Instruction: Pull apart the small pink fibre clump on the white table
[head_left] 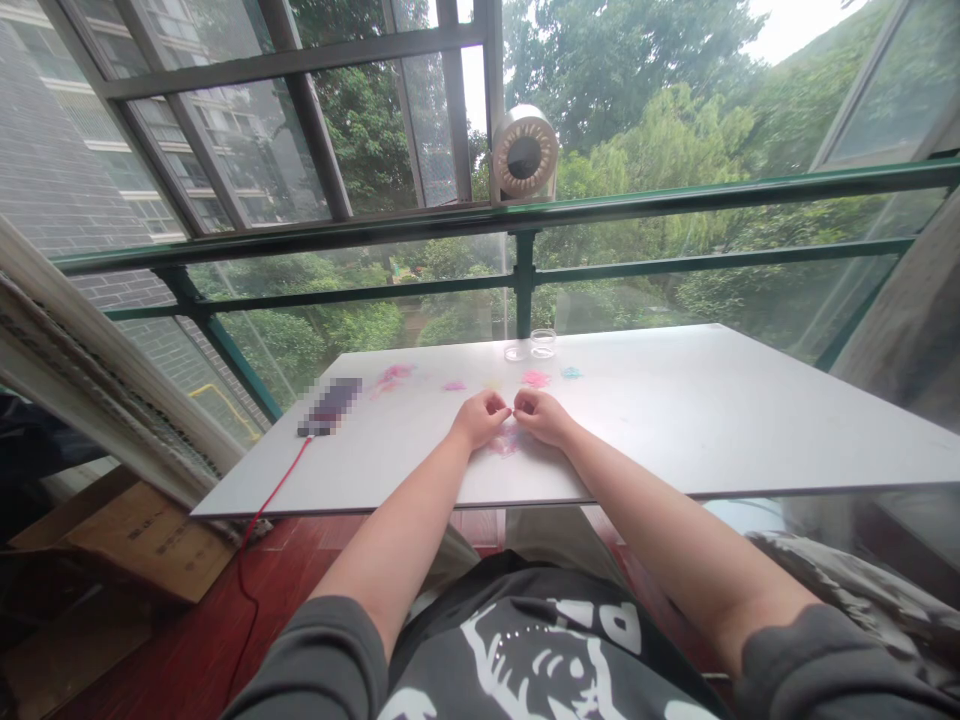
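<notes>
Two little see-through containers sit at the far edge of the white table (pixel 750 400): a low clear dish (pixel 516 351) and a slightly bigger clear cup (pixel 543 342) just beside it. Honestly can't tell what's in either one, they're too small and glassy.

In front of them is a loose row of tiny coloured bits: a pink heap (pixel 395 374), a rose heap (pixel 536 378) and a blue speck (pixel 572 373). No clue what the stuff is.

The left hand (pixel 480 418) and right hand (pixel 541 415) are curled tight, fingertips pinched and nearly meeting mid-table, right over a pinkish-purple smudge (pixel 504 441) near the front edge. Whatever's pinched is hidden by the fingers.

Off to the left lies a phone (pixel 330 405), blurred out, with a red cable (pixel 277 482) trailing off the table.
</notes>
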